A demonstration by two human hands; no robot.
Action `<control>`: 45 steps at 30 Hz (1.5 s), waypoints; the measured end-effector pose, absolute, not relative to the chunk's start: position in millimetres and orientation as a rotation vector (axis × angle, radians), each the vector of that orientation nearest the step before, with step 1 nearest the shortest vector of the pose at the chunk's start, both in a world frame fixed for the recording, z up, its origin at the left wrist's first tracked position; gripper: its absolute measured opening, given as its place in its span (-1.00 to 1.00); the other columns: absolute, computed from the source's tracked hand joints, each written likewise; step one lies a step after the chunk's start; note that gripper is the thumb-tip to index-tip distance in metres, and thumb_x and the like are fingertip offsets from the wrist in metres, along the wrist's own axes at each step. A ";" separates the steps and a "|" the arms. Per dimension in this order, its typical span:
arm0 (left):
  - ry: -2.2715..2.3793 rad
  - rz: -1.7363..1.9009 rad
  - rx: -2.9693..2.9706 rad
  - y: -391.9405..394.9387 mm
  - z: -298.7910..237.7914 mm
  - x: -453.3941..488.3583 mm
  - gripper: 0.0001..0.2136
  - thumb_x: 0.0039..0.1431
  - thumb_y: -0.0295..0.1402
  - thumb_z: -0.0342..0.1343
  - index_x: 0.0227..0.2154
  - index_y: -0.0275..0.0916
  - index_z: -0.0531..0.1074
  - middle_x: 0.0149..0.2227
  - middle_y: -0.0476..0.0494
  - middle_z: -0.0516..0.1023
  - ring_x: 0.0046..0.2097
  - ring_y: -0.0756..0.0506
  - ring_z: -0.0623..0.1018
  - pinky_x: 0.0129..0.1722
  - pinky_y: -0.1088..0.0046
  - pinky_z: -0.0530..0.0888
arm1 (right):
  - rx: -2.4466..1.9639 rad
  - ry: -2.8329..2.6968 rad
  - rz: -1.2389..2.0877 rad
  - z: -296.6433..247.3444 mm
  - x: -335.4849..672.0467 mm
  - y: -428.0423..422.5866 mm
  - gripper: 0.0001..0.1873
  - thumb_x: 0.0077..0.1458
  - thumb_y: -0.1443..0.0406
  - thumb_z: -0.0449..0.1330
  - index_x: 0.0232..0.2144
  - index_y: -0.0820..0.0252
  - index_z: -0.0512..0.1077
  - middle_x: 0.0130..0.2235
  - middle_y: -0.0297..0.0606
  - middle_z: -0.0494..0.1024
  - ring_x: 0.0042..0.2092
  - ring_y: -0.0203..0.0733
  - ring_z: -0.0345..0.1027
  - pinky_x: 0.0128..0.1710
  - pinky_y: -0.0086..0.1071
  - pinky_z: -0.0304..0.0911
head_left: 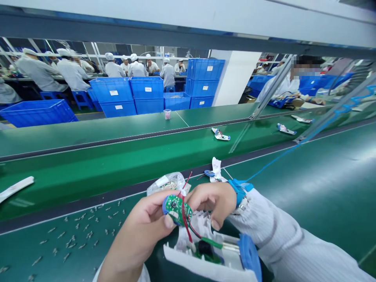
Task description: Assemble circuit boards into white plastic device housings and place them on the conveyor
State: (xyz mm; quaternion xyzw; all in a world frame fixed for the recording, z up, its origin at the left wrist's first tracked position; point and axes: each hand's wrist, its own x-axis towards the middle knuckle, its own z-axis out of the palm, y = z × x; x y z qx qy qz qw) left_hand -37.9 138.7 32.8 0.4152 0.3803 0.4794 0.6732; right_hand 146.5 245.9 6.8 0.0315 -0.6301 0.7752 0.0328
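Note:
My left hand (141,231) pinches a small round green circuit board (176,209) between thumb and fingers. Red and black wires (185,223) run from the board down into an open white and blue device housing (217,256) lying at the bottom of the view. My right hand (213,201) is curled next to the board on its right side, fingers bent and touching the board's edge or wires; what it grips I cannot make out. A blue strap (239,188) with a blue coiled cord circles my right wrist.
Behind the hands lies a clear bag of small parts (167,183). Several small screws (76,235) are scattered on the green bench at left. White assemblies (221,135) ride the green conveyor. Blue crates (123,96) and several seated workers in white fill the background.

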 end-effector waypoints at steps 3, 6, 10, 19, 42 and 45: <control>0.846 1.254 0.880 137.7 32.7 -35.6 -0.58 -0.11 -0.08 0.29 -0.21 -0.23 0.55 -0.39 -0.14 0.55 -0.40 -0.08 0.51 -0.22 0.36 0.46 | 0.032 -1.775 2.505 -3.5 143.7 241.6 -0.39 -0.22 0.11 0.41 -0.16 0.42 0.46 -0.18 -0.01 0.51 -0.12 -0.11 0.40 -0.03 -0.30 0.24; 0.986 1.411 0.855 134.4 35.4 -33.4 -0.58 -0.16 -0.07 0.32 -0.26 -0.24 0.54 -0.38 -0.15 0.57 -0.35 -0.14 0.55 -0.27 0.37 0.49 | -0.348 -1.704 2.167 -0.3 139.2 239.6 -0.42 -0.18 0.09 0.37 -0.14 0.34 0.46 -0.18 -0.09 0.51 -0.12 -0.15 0.40 -0.03 -0.29 0.24; 1.326 1.504 0.985 128.6 42.2 -29.1 -0.75 -0.14 -0.23 0.33 -0.36 -0.21 0.54 -0.40 -0.08 0.59 -0.33 -0.11 0.56 -0.39 0.52 0.47 | -0.827 -1.567 1.417 28.6 135.4 225.8 -0.82 -0.03 0.25 0.25 -0.37 0.24 0.48 -0.35 -0.27 0.51 -0.32 -0.30 0.36 -0.27 -0.41 0.26; 1.849 1.466 1.389 122.8 43.7 -23.3 -0.84 -0.16 -0.28 0.28 -0.42 -0.08 0.52 -0.45 0.06 0.56 -0.43 -0.06 0.50 -0.45 0.49 0.40 | -0.648 -1.938 1.052 68.6 120.1 189.3 -0.98 -0.05 0.36 0.26 -0.49 0.19 0.50 -0.43 -0.31 0.52 -0.32 -0.29 0.36 -0.25 -0.41 0.26; 1.916 1.785 1.127 125.8 40.8 -8.1 -0.79 -0.10 -0.28 0.28 -0.34 -0.18 0.48 -0.38 0.03 0.52 -0.37 -0.01 0.48 -0.34 0.51 0.41 | -0.847 -1.907 1.261 46.8 113.6 180.8 -0.74 0.14 0.31 0.07 -0.54 0.26 0.43 -0.44 -0.30 0.46 -0.30 -0.29 0.32 -0.28 -0.44 0.18; 1.976 1.763 1.240 125.6 36.7 -9.2 -0.80 -0.08 -0.24 0.25 -0.36 -0.17 0.49 -0.39 0.01 0.53 -0.37 -0.02 0.49 -0.38 0.49 0.40 | -0.898 -1.845 1.202 45.6 107.2 182.9 -0.70 0.17 0.34 0.05 -0.59 0.25 0.38 -0.47 -0.35 0.44 -0.32 -0.32 0.30 -0.27 -0.45 0.14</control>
